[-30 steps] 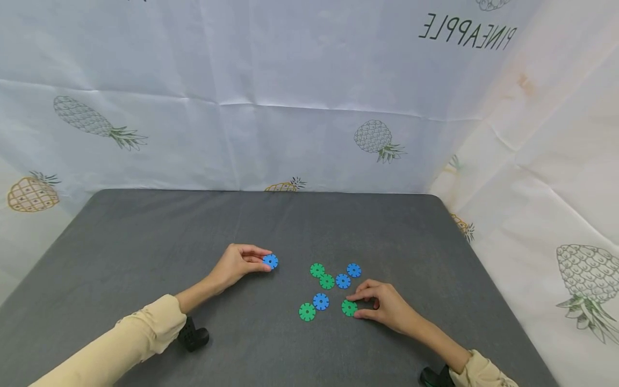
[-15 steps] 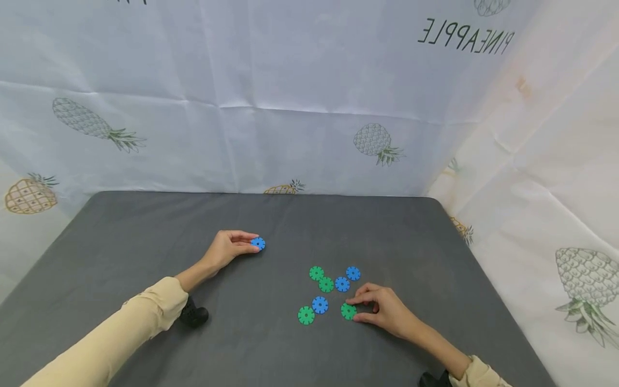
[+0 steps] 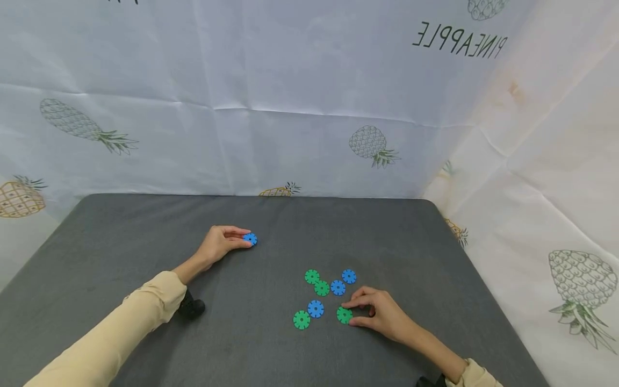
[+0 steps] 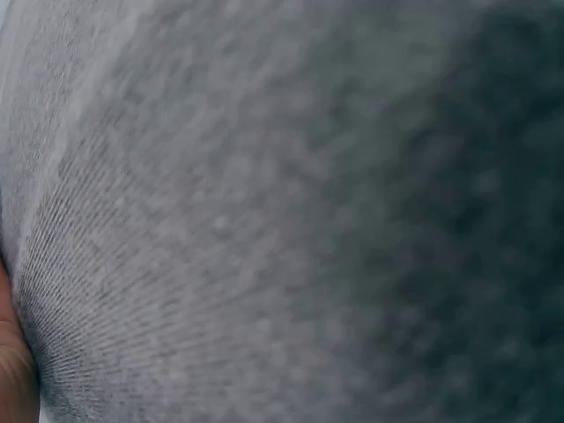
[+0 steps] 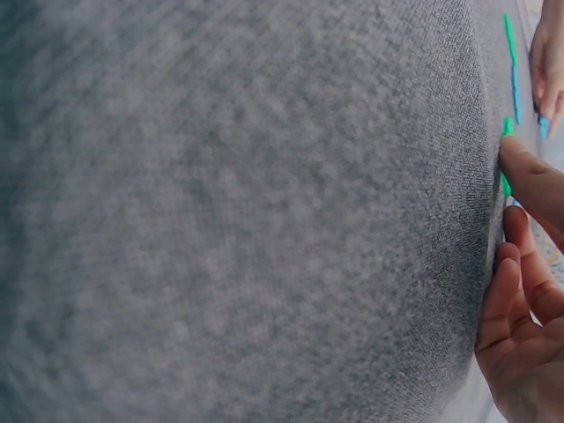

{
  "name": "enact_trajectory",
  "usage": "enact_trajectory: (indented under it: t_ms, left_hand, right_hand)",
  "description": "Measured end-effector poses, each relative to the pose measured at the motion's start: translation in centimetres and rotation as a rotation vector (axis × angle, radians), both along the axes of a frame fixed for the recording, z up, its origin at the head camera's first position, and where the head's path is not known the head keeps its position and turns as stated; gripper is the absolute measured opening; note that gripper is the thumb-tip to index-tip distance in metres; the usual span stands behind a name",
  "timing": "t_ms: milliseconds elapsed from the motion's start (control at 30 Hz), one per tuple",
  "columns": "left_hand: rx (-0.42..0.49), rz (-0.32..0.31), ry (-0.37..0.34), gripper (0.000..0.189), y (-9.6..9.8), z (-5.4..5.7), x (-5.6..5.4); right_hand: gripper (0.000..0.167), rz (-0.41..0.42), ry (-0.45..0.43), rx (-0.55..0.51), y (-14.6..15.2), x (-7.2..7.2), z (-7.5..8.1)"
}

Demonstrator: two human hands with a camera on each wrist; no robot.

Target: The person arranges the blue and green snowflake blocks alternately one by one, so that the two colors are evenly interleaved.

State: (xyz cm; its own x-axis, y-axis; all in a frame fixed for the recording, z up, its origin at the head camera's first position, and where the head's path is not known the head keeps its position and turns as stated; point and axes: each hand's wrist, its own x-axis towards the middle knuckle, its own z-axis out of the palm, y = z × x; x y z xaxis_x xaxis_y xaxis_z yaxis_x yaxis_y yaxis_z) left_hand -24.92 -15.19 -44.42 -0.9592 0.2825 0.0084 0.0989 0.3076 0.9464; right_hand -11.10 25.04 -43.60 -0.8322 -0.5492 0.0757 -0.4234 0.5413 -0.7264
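Between thumb and fingers my left hand pinches a blue notched disc, left of the other discs and farther back on the table. My right hand holds a flat green notched disc by its edges, forefinger at the far rim and thumb at the near rim. In the right wrist view that green disc shows edge-on by the thumb. Another green disc lies against a blue disc. Behind them, two green discs overlap or touch, next to two blue discs.
A dark grey cloth covers the table, whose far edge meets a white pineapple-print curtain. A black wrist device sits below my left sleeve. The left wrist view is mostly blurred cloth with skin at its left edge.
My left hand has moved away to the left and farther back, carrying the blue disc. The right hand stays at the green disc, and the head view has shifted slightly.
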Motion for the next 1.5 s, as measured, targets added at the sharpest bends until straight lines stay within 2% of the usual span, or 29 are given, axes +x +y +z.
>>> enact_trajectory:
  t_ms: [267,567,833,967,1233,1367,1500]
  left_hand:
    - [-0.049,-0.015,0.028,0.037,0.0,0.3,-0.1]
    - [-0.120,-0.027,0.076,0.036,-0.1,0.0,-0.4]
    - [-0.222,-0.024,0.217,0.031,0.0,0.0,-0.4]
    - [-0.291,-0.019,0.259,0.028,-0.2,0.0,-0.6]
    - [-0.295,-0.029,0.203,0.033,-0.2,0.7,-0.5]
    - [-0.278,-0.039,0.211,0.035,0.0,1.1,-0.6]
    - [-0.302,-0.025,0.159,0.037,0.0,1.2,-0.8]
  right_hand:
    - [0.030,0.005,0.020,-0.005,-0.2,0.2,0.1]
    - [0.030,0.016,0.045,-0.009,-0.2,0.2,0.2]
    - [0.029,-0.003,0.018,0.003,-0.2,0.2,0.2]
    - [0.029,-0.008,0.016,0.004,-0.2,0.2,0.3]
    - [0.029,-0.007,0.018,0.004,-0.2,0.2,0.2]
    - [0.030,-0.012,0.019,0.008,-0.2,0.2,0.1]
    - [0.030,-0.009,0.021,0.011,-0.2,0.2,0.2]
